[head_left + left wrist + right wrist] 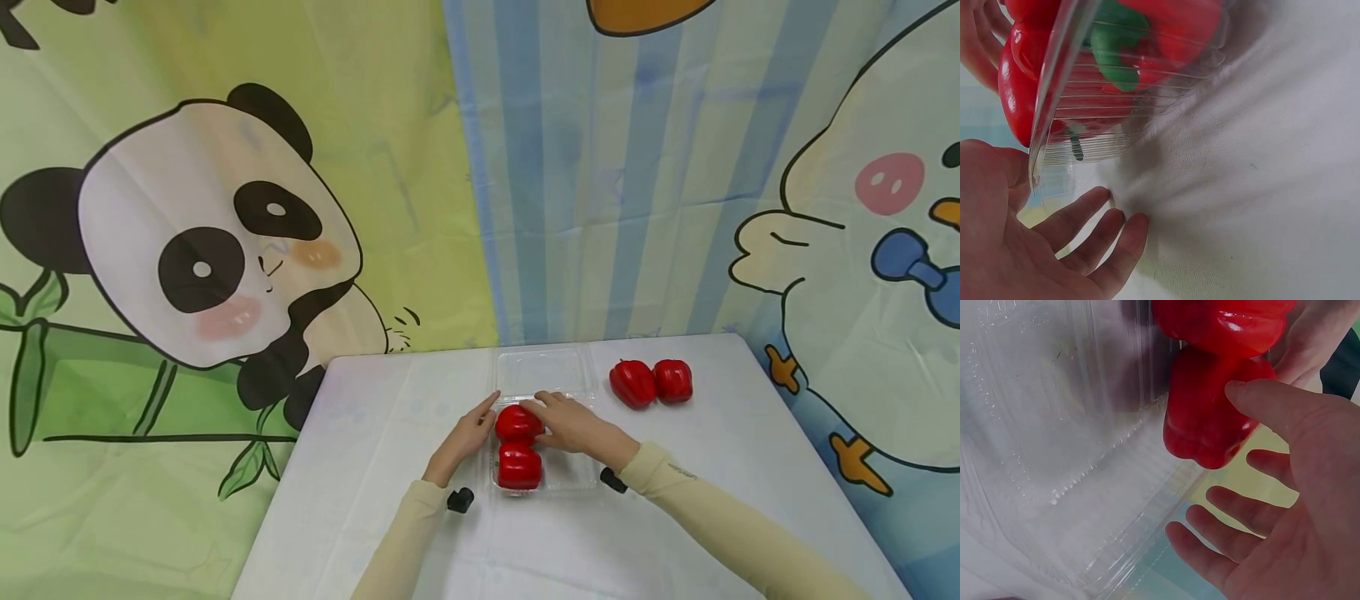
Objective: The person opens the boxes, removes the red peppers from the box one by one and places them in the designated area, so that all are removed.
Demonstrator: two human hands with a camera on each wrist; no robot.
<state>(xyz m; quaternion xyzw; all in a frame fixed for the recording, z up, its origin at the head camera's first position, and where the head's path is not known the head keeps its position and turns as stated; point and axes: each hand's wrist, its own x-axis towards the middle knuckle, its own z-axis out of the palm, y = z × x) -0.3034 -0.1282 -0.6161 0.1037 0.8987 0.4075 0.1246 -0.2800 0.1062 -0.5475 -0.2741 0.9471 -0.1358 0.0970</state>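
Note:
Two red bell peppers sit one behind the other in the left half of a clear plastic box (pixel 570 473), the far pepper (pixel 516 421) close against the near pepper (pixel 519 465). My left hand (pixel 471 427) is at the box's left side, its fingers loosely extended beside the ribbed wall (pixel 1094 106) in the left wrist view. Green stems show through that wall. Reaching from the right, my right hand (pixel 576 423) is at the far pepper. In the right wrist view its thumb (pixel 1260 397) overlaps this pepper, while the other fingers stay spread and loosely extended.
The box's clear lid (pixel 542 371) lies folded back behind it. Two more red bell peppers, one left (pixel 632 383) and one right (pixel 673 381), lie together at the back right of the white table (pixel 360 500). A printed cloth (pixel 405 167) hangs behind the table.

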